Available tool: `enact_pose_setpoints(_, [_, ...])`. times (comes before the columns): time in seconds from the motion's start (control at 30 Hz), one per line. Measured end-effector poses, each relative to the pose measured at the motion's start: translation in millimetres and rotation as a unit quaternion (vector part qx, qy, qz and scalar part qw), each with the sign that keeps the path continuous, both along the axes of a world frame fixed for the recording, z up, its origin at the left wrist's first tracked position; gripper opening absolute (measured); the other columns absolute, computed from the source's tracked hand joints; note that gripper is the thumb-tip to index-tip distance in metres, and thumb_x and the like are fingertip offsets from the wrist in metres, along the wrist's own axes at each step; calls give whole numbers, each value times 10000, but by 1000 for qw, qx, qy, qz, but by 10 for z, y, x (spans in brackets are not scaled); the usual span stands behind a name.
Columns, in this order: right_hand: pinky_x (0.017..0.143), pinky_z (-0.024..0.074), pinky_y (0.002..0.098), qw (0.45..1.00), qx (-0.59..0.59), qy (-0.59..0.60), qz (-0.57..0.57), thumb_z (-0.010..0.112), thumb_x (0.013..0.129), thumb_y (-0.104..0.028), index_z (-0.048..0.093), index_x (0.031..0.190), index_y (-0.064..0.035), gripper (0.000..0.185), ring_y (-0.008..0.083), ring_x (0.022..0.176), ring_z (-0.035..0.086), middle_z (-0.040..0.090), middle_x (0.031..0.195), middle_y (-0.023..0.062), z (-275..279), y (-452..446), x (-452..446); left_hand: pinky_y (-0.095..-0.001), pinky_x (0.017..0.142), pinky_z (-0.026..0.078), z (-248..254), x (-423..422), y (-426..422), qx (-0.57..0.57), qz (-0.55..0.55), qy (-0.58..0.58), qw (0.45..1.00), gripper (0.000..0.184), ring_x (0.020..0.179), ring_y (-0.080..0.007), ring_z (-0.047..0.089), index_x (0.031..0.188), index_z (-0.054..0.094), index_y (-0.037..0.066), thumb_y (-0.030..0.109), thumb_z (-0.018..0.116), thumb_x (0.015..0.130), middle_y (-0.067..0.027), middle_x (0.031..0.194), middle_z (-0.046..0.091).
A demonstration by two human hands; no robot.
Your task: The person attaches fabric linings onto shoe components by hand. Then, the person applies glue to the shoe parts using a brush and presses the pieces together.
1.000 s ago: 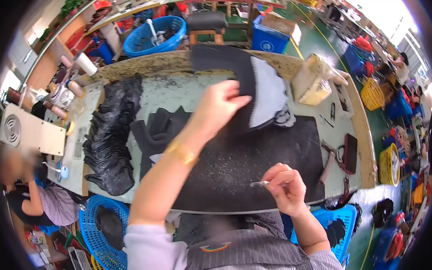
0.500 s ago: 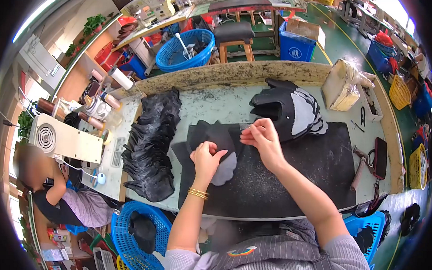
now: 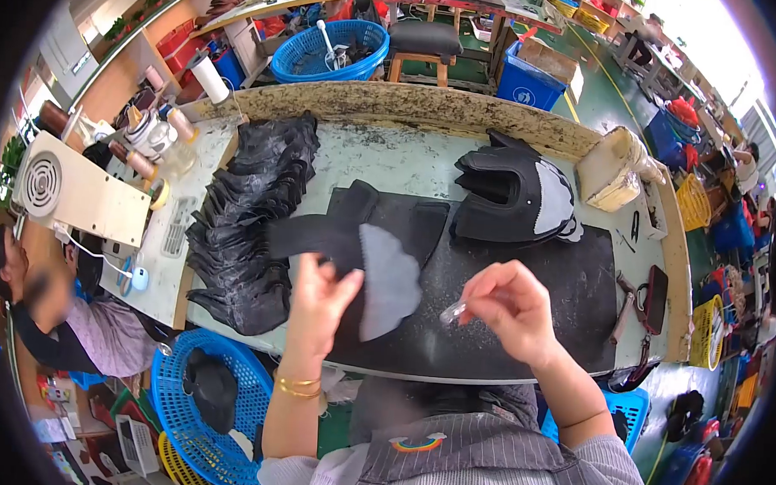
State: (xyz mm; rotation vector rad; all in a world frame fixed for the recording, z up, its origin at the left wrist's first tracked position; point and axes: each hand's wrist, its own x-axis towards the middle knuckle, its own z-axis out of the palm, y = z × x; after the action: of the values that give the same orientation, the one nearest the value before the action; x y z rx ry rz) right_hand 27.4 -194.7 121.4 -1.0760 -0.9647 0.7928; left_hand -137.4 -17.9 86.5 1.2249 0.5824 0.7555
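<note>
Perhaps snagging the overlapping black pieces [image 3: 256,216] by swinging too wide while gripping a scalloped black-and-grey upper piece [image 3: 389,281] in the left hand [image 3: 316,300] over the black mat [image 3: 565,308]. Pinching a small shiny object [image 3: 451,314], too blurred to identify, in the right hand [image 3: 516,308]; perhaps dropping it through a loose pinch.

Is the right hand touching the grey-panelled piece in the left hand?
Apart. The head view shows black mat between the right hand and the scalloped edge of the grey-panelled piece.
</note>
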Motion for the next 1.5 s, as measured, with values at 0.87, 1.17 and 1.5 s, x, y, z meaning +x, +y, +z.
enact_pose_setpoints(0.87, [675, 483, 262, 960, -68, -268, -46, 675, 753, 66, 580, 851, -6, 154, 159, 748, 608, 616, 821, 69, -60, -184, -8, -264, 924, 428, 265, 110, -607, 11, -263, 25, 964, 512, 1039, -143, 560, 1265, 435, -93, -9, 628, 798, -137, 1139, 590])
enact_pose_setpoints(1.17, [668, 502, 275, 952, -79, -292, -42, 673, 758, 51, 582, 861, 2, 146, 180, 738, 619, 613, 825, 85, -49, -167, -25, -272, 860, 480, 259, 125, -639, 76, -221, 98, 967, 451, 945, -129, 607, 1192, 517, -68, 39, 687, 789, -133, 1045, 656])
enact_pose_setpoints(1.5, [643, 501, 276, 943, -83, -313, -84, 673, 739, 67, 580, 841, -1, 154, 188, 731, 620, 609, 809, 91, -86, -142, -137, -229, 821, 491, 254, 121, -644, 53, -200, 125, 970, 293, 928, -106, 609, 1121, 540, -82, -60, 606, 836, -111, 1016, 650])
